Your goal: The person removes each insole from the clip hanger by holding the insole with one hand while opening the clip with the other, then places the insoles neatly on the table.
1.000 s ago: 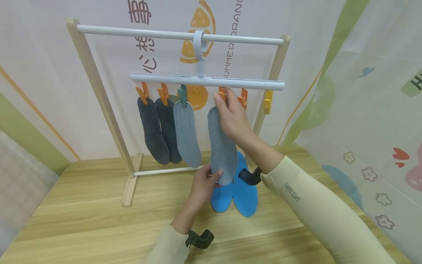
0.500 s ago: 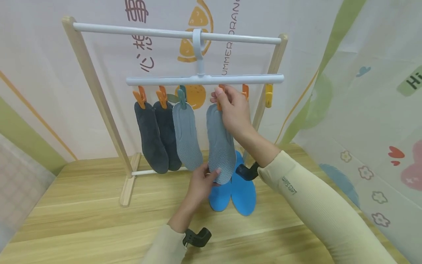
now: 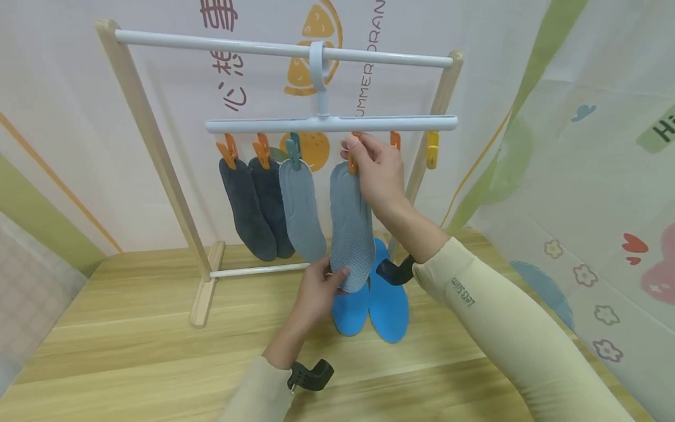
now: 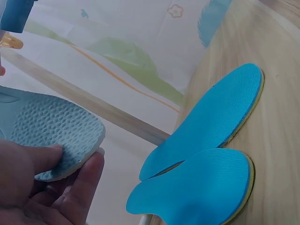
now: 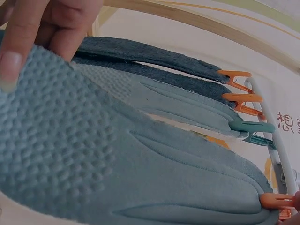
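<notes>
A grey-blue insole (image 3: 350,231) with a dimpled end hangs under the white hanger bar (image 3: 327,124). My left hand (image 3: 314,293) pinches its lower end, thumb on the dimples, as the left wrist view also shows. Up at the bar, my right hand (image 3: 382,176) pinches an orange clip (image 3: 353,164) whose tip overlaps the insole's top edge. In the right wrist view this clip (image 5: 276,200) sits across the insole's end. To the left, a matching insole (image 3: 302,211) hangs from a teal clip (image 3: 293,152), beside two dark insoles (image 3: 248,214) on orange clips.
Two blue insoles (image 3: 390,310) lie on the wooden table (image 3: 132,357) below. A further orange clip (image 3: 395,141) and a yellow clip (image 3: 432,150) hang at the bar's right. The wooden rack (image 3: 153,146) frames everything, with printed cloth behind and at the right.
The orange clip has come down over the insole's top edge, with my right fingers and thumb shifting around it. My left hand keeps its hold while the hanging insoles sway slightly.
</notes>
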`<state>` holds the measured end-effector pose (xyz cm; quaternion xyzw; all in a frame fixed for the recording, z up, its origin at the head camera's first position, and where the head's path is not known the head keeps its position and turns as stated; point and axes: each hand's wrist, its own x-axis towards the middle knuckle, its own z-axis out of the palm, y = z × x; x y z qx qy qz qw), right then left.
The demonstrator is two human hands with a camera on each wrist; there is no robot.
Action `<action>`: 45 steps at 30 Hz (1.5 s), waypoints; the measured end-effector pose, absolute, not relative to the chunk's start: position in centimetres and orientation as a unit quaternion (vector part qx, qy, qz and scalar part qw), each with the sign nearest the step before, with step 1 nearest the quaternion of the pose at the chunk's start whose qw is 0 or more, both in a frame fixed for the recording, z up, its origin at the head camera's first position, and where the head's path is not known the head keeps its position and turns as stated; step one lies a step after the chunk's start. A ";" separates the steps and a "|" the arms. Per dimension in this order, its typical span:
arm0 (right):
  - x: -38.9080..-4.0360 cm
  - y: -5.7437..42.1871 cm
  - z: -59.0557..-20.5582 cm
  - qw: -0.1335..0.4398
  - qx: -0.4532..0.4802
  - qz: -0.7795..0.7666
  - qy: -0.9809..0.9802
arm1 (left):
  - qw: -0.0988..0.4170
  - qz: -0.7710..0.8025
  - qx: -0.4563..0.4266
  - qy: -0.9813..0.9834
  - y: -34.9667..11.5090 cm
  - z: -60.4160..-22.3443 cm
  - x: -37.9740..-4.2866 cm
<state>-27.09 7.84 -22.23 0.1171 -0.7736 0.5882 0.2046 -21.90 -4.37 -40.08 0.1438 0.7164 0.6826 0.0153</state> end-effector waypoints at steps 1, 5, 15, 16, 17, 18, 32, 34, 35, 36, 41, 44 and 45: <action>-27.1 7.9 -22.2 0.202 0.112 0.593 -0.771 | 0.016 0.682 0.145 0.717 -4.4 -40.1 -21.9; -27.2 7.9 -22.2 0.189 0.096 0.616 -0.759 | 0.022 0.679 0.147 0.719 -4.6 -40.2 -21.8; -27.4 7.6 -22.5 0.180 0.098 0.668 -0.715 | 0.019 0.676 0.141 0.723 -5.3 -40.1 -21.1; -27.5 7.6 -22.5 0.180 0.096 0.672 -0.712 | 0.021 0.677 0.137 0.722 -5.3 -40.0 -21.0; -27.5 7.6 -22.5 0.181 0.093 0.674 -0.710 | 0.022 0.678 0.136 0.722 -5.4 -40.0 -20.9; -27.6 7.6 -22.5 0.182 0.091 0.674 -0.710 | 0.024 0.679 0.135 0.721 -5.4 -39.9 -20.8; -28.0 7.6 -22.5 0.193 0.097 0.682 -0.699 | 0.034 0.658 0.110 0.744 -6.7 -39.9 -19.9; -27.9 7.9 -22.6 0.197 0.099 0.681 -0.698 | 0.039 0.656 0.110 0.746 -6.7 -40.3 -19.8; -27.9 8.0 -22.6 0.196 0.099 0.682 -0.698 | 0.040 0.656 0.111 0.746 -6.8 -40.4 -19.7; -27.9 8.1 -22.6 0.195 0.100 0.684 -0.695 | 0.039 0.655 0.112 0.747 -6.8 -40.5 -19.7; -27.8 8.3 -22.8 0.188 0.108 0.687 -0.693 | 0.026 0.646 0.123 0.753 -7.3 -40.9 -19.1; -27.8 8.3 -22.8 0.191 0.111 0.682 -0.697 | 0.026 0.638 0.126 0.759 -7.7 -41.1 -18.7; -27.7 8.2 -22.8 0.193 0.109 0.680 -0.699 | 0.027 0.636 0.126 0.761 -7.9 -41.2 -18.5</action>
